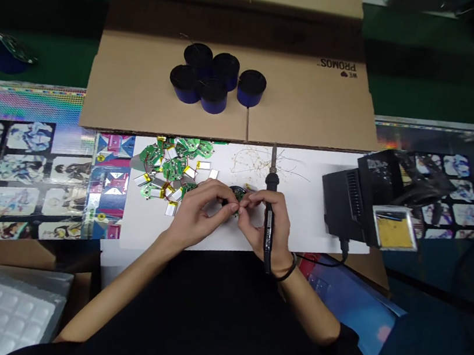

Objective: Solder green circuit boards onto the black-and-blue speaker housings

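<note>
My left hand (203, 211) is closed, its thumb and forefinger pinching the edge of a small green circuit board (238, 195). The board appears to sit in a dark round rim, but my fingers cover most of it. My right hand (269, 226) meets the left at the board with thumb and fingertips pressed together. Across that same hand lies a soldering iron (269, 217), its metal tip pointing away from me. A small battery (251, 188) lies just behind my right fingertips. Left of my hands, green circuit boards (173, 168) and silver battery cells (170, 208) are heaped on the white sheet (304, 204).
Several dark blue, black-topped round cases (252, 88) stand on a cardboard box (307, 117) behind. Thin wires (261, 162) are strewn before it. At right are a black soldering station (342, 201) with a cable and a yellow sponge tray (395, 230). White foam (2, 309) sits lower left.
</note>
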{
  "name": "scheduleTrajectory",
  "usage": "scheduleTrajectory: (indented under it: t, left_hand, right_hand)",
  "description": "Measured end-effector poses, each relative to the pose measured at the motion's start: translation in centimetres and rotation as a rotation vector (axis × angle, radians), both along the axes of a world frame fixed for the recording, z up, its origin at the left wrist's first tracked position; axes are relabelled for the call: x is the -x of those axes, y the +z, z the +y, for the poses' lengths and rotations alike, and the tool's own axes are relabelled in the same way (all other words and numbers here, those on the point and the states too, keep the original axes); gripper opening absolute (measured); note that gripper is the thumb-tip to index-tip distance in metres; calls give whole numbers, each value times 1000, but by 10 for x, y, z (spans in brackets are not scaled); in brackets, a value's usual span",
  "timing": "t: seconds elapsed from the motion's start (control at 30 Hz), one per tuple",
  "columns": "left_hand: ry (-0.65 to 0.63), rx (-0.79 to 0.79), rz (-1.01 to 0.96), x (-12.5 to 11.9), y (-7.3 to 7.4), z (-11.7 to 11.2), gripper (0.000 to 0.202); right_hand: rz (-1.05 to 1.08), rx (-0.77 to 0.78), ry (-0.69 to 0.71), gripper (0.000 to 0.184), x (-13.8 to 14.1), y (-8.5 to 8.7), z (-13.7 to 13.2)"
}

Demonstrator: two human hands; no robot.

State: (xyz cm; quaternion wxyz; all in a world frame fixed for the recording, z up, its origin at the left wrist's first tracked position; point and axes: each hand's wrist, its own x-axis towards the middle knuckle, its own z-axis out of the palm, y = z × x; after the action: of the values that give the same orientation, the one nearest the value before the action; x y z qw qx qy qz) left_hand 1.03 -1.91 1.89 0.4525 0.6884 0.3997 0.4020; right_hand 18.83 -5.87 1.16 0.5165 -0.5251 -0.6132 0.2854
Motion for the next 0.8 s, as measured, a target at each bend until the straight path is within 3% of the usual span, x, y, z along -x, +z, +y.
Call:
scheduleTrajectory:
  t: [0.27, 0.47, 0.57, 0.63, 0.7, 0.8]
  left_hand:
    - [17, -45, 132, 17, -3, 2, 8]
    - [-133, -192, 213, 21, -5, 7, 7]
    - [-175, -199, 256, 21, -7, 8, 9]
    - [-186, -195, 272, 21, -8, 8, 10]
    - [-197, -193, 268, 22, -8, 8, 9]
    - [-214, -187, 238, 22, -9, 8, 7]
  right_hand:
    - [-407, -190, 127, 44, -11, -10, -11]
    - [-417, -219, 155, 39, -15, -12, -14]
    - [-343, -178, 200, 39, -19, -9, -17]
    - [-236, -119, 190, 29, -23, -4, -20]
    - [-79, -38, 103, 19, -28, 3, -22]
    - [218, 58, -53, 32, -39, 15, -22]
